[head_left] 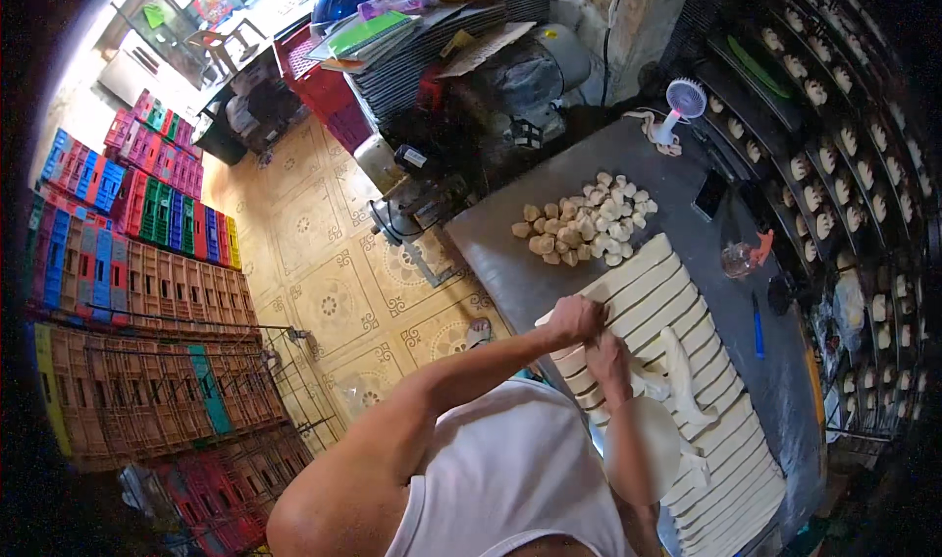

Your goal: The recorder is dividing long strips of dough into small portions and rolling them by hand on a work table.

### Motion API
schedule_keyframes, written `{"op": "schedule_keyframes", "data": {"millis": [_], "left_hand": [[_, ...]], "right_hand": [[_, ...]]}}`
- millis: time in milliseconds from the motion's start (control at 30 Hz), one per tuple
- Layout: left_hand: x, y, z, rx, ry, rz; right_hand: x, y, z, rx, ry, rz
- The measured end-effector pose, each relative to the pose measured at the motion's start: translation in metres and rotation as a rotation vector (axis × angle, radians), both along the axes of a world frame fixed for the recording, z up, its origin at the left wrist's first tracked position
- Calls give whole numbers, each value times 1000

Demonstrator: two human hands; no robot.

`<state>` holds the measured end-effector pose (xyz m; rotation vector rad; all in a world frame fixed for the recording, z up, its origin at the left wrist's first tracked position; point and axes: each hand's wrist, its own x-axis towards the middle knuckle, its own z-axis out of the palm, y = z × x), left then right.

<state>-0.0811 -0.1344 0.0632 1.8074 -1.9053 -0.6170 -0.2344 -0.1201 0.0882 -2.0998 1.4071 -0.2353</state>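
A row of pale dough strips [726, 427] lies side by side directly under and to the right of the fingers, running on toward the person's near right. The left hand [575, 321] and right hand [608, 363] touch each other over its left edge; both sets of fingers look curled inward, but their tips are hidden, so I cannot tell whether they are closed on dough. Just right of the fingers, a loose dough strip [677, 366] lies across the others. Beyond the fingers is a heap of small dough pieces [594, 221] on the dark table [505, 233]. Farther right of them are a spray bottle [738, 259] and a slim blue tool [758, 326]; ahead and right, a small fan [685, 98]. Racks of dough-laden trays [812, 91] stand well right of the fingers, stacked crates [186, 287] well left.
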Motion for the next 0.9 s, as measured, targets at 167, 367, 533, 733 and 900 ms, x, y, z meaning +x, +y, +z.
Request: {"op": "schedule_keyframes", "data": {"millis": [167, 367, 533, 733, 900], "left_hand": [[25, -43, -21, 0, 107, 240], [30, -10, 7, 149, 422, -230], [22, 22, -3, 322, 215, 34], [12, 10, 5, 9, 98, 29], [8, -19, 18, -71, 70, 30]], "right_hand": [[14, 5, 56, -73, -237, 141], [17, -14, -9, -53, -490, -75], [2, 20, 13, -84, -201, -74], [26, 1, 11, 73, -127, -96], [-2, 3, 18, -70, -306, 50]]}}
